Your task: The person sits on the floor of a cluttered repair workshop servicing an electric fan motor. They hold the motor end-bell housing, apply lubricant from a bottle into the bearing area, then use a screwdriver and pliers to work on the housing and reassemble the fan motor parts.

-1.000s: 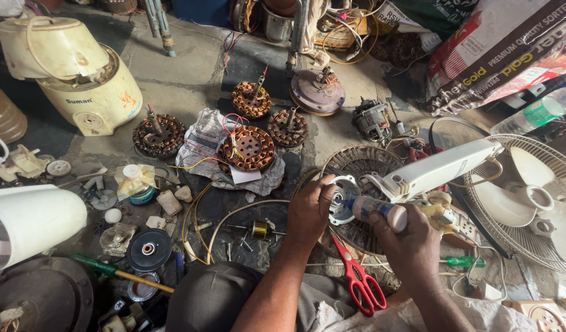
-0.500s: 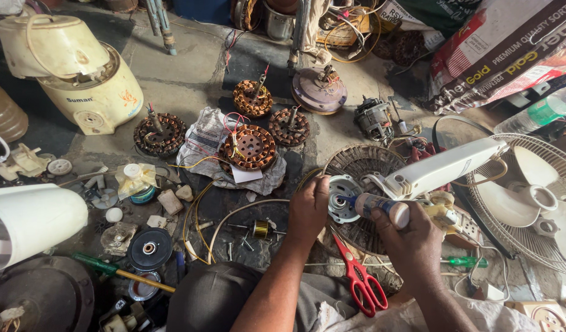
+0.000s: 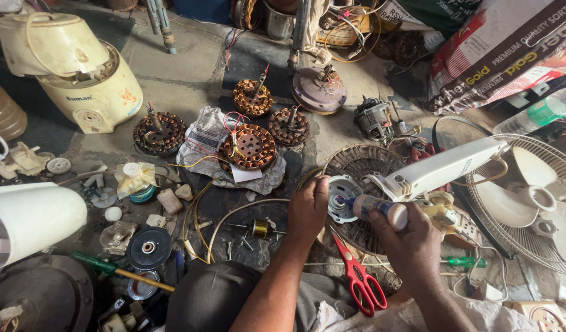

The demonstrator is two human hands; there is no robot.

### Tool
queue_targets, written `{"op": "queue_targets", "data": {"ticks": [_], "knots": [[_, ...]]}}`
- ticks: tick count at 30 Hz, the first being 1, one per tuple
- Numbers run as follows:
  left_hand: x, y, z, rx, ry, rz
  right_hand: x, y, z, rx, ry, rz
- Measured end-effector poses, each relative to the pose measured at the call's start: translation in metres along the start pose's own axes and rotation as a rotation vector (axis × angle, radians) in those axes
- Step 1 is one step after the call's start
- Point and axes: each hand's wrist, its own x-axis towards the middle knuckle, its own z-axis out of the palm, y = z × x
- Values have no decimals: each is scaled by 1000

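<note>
My left hand [image 3: 307, 209] grips the edge of a round silver motor plate [image 3: 341, 198] at the head of a white fan stand [image 3: 443, 169]. My right hand [image 3: 409, 240] holds a small white bottle [image 3: 378, 209] with its tip pointed at the centre of that plate. The motor part rests over a round wire fan grille [image 3: 363, 163] on the floor. Red-handled scissors [image 3: 360, 280] lie just below my hands.
Several copper-wound stators [image 3: 249, 146] lie ahead, one on crumpled paper. A cream mixer base [image 3: 80, 74] stands far left, a white cylinder [image 3: 31, 221] at near left. A fan guard with blades [image 3: 535, 203] sits right. Green screwdrivers [image 3: 120, 270], screws and wires are scattered about.
Both hands stay on the motor plate and bottle; the bottle tip has shifted slightly closer to the plate's centre.
</note>
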Motion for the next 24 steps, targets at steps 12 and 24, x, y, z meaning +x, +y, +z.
{"op": "queue_targets", "data": {"ticks": [12,24], "knots": [[0,1,0,11,14,36,1,8,3,-26,37,9],[0,5,-1,5,-4,14,4,9,-4,-25,17,35]]}}
